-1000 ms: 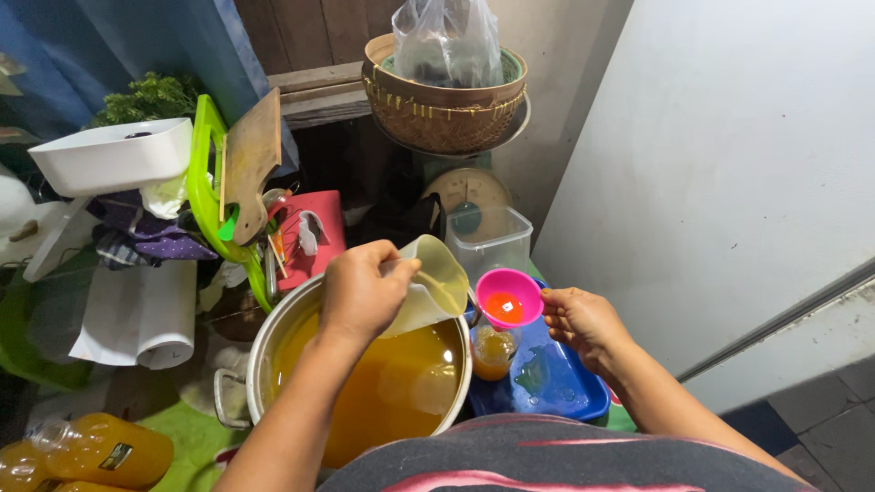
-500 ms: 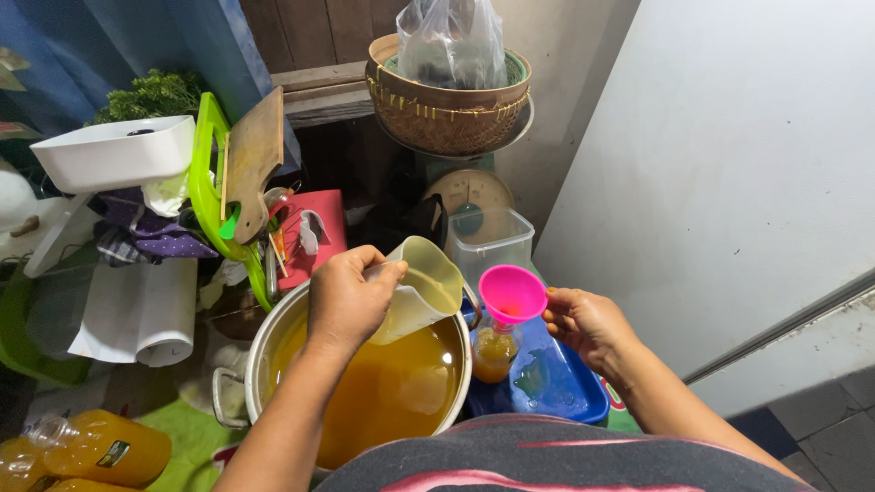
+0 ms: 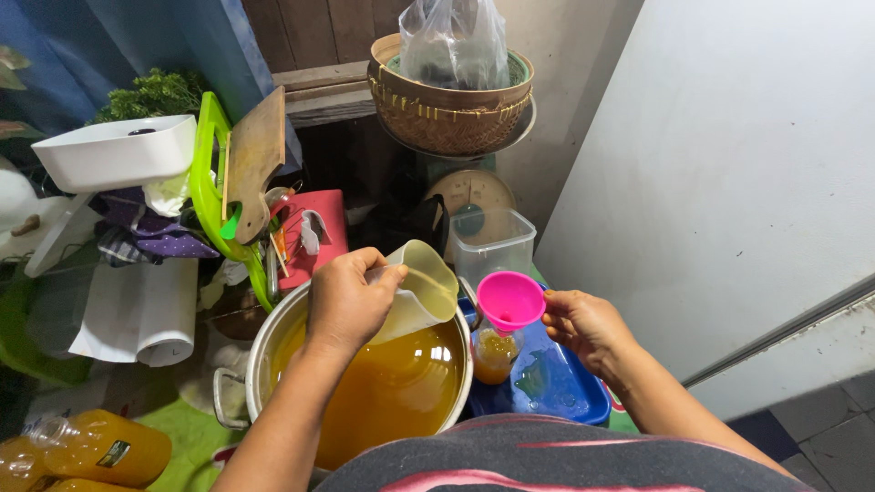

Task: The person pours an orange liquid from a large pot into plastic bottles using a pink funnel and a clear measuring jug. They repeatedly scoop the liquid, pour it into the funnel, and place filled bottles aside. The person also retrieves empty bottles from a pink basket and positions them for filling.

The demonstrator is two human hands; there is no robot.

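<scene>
My left hand (image 3: 346,301) grips a translucent plastic jug (image 3: 421,292), held tilted over a large metal pot (image 3: 264,351) full of amber liquid (image 3: 392,392). The jug's spout points toward a pink funnel (image 3: 510,301) that sits in the neck of a small bottle (image 3: 495,353) partly filled with the same liquid. My right hand (image 3: 588,326) touches the funnel's rim from the right. The bottle stands in a blue tray (image 3: 556,387).
A clear plastic container (image 3: 493,241) and a kitchen scale (image 3: 472,193) carrying a woven basket (image 3: 447,105) stand behind. Cutting boards, a red box (image 3: 314,237) and a white tub (image 3: 114,150) crowd the left. Filled bottles (image 3: 91,448) lie at lower left; a white wall is right.
The jug has lifted out of the pot and tipped toward the funnel. My right hand stays at the funnel, which now faces more sideways.
</scene>
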